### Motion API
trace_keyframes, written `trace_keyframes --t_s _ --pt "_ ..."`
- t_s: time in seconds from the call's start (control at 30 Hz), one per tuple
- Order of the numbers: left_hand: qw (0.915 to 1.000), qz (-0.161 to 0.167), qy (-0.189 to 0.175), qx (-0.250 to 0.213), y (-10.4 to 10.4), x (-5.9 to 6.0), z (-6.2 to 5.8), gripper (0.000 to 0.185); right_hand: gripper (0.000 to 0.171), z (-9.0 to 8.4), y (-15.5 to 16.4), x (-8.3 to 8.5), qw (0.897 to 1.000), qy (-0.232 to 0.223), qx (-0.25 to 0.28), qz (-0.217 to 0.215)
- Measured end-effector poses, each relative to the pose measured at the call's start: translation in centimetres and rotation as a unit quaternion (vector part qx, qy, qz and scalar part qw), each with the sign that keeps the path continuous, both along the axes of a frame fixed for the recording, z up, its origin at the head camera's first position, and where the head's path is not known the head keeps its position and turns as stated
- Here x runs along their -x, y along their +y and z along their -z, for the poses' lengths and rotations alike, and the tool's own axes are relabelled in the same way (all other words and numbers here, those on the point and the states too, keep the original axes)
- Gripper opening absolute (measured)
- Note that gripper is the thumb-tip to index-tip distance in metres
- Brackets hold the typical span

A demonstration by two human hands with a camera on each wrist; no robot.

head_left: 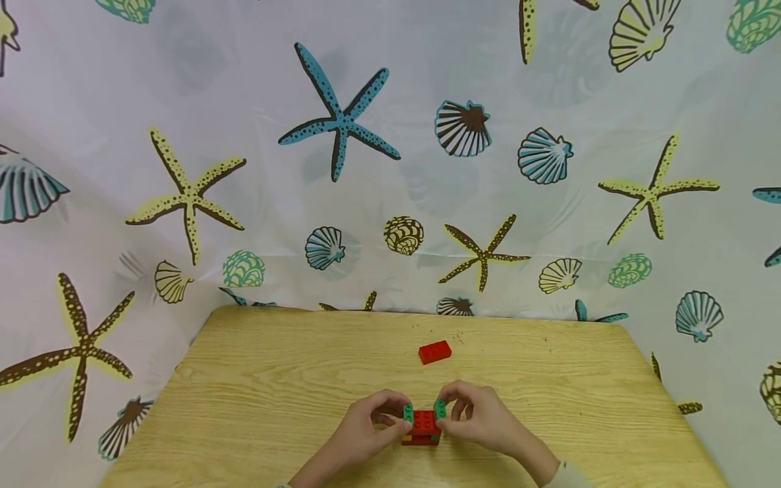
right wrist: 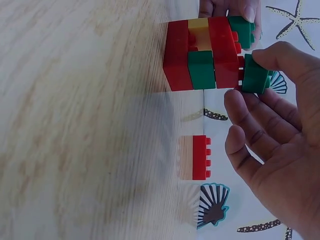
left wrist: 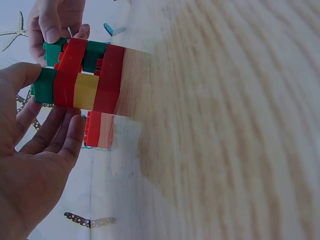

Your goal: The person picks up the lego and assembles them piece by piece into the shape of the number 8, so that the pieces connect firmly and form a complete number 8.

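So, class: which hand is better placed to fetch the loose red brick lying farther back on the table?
Probably the right hand: the loose red brick lies slightly to its side. Both hands are pinching green bricks on the stack.

Counts, approx. where bricks overlap:

- Hands: 2, left hand [head_left: 366, 430] & right hand [head_left: 482, 420], both at the brick stack [head_left: 422, 429] near the table's [head_left: 244, 407] front edge, mid-width.
- Stacks: 1.
- Green bricks on top of stack: 2, left green brick [head_left: 407, 412] & right green brick [head_left: 440, 408], one pinched by each hand.
- Green bricks lower in stack: at least 1 [right wrist: 201, 70].
- Yellow bricks in stack: at least 1 [left wrist: 86, 91].
- Red layers in stack: 2 seen from the wrist views [right wrist: 176, 55]; exact brick no. can't tell.
- Loose red bricks: 1 [head_left: 435, 352], toward the table's back edge, apart from stack.
- Tables: 1.
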State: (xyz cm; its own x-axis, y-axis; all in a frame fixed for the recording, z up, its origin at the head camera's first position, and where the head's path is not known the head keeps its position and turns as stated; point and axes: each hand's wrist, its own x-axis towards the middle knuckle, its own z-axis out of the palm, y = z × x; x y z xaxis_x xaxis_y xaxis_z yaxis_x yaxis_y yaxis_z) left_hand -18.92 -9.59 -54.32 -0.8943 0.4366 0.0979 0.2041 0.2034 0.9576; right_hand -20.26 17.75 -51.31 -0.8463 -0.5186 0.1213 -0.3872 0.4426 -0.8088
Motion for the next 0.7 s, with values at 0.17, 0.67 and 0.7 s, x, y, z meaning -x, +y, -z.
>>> trace_keyframes --t_s 0.17,0.67,0.7 --pt "1.0000 -0.002 -0.004 -0.003 0.00 -0.01 0.00 0.034 0.027 0.09 -0.03 -0.07 1.000 -0.003 -0.001 0.000" --pt "0.9999 -0.003 0.010 0.005 -0.01 0.10 0.30 0.035 0.028 0.22 -0.10 -0.11 1.000 -0.017 -0.001 -0.002" --pt "0.9999 -0.003 0.009 0.006 -0.02 0.10 0.30 0.035 0.028 0.25 -0.10 -0.11 1.000 -0.017 0.001 -0.002"
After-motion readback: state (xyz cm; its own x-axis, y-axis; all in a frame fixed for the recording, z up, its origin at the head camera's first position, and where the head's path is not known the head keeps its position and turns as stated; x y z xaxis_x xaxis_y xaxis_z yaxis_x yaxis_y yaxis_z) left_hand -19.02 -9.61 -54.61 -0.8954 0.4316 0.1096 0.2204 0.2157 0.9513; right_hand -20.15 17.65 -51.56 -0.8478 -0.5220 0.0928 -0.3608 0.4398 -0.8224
